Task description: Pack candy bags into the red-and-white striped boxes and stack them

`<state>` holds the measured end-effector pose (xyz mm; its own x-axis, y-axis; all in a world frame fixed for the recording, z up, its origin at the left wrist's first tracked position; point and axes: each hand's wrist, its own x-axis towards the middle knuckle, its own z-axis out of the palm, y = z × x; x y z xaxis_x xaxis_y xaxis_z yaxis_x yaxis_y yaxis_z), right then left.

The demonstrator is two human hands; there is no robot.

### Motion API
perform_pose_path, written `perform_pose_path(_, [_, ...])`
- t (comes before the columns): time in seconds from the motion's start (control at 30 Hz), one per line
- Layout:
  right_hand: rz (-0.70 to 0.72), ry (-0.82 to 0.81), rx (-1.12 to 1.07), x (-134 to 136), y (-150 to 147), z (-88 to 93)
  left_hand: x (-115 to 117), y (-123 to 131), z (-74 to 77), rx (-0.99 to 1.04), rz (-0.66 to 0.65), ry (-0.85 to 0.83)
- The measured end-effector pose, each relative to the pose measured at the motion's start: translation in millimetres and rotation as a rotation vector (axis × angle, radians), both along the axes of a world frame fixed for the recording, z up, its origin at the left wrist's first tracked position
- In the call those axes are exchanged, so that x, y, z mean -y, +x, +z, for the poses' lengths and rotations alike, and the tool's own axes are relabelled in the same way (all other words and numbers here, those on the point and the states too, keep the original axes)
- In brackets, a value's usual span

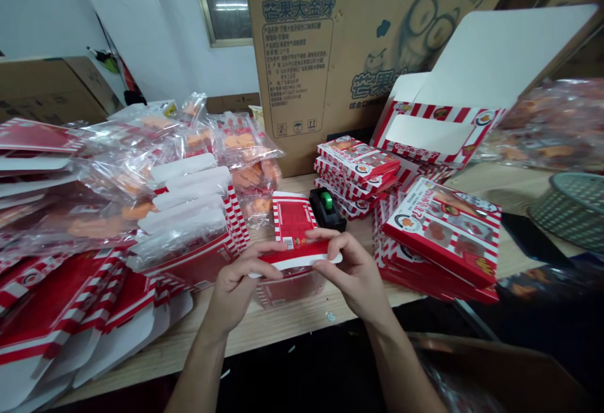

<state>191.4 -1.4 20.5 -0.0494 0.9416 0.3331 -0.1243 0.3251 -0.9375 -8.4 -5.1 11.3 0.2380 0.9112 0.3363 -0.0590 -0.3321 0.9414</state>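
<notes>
1. The left hand (238, 287) is closed narrowly on the near part of a red-and-white striped box (293, 227), with the fingers curled around a red fold
2. The right hand (352, 277) is also closed narrowly on the box, pinching the white-edged red flap (302, 259) from the other side, so the two hands sit close together
3. The box is held over the middle of the front edge of the wooden worktop (283, 331), partly folded, with one printed panel standing toward the back of the worktop
4. Just behind the box sits a black tape dispenser (325, 208) with a green core
5. Right of the hands lies a pile of closed printed boxes (438, 230), and toward the back edge stands a shorter pile (356, 170)
6. An open white-lined box (448, 111) stands behind those piles, near the back right corner
7. Along the left side lie flat striped box blanks (61, 312), with clear bags of orange sweets (250, 148) heaped behind them
8. A large brown carton (321, 41) with blue print stands behind the worktop, and a grey-green woven basket (573, 211) sits at the right edge of the view
</notes>
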Motion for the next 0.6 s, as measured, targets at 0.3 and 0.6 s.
perform_pose_path(0.3, [-0.024,-0.048,0.113,-1,0,9.3,1,-7,-4.2,0.006,0.082,-0.060])
perform_pose_path(0.6, [0.173,0.177,0.139,-6,15,0.2,9,-12,8.1,-0.162,0.075,0.185])
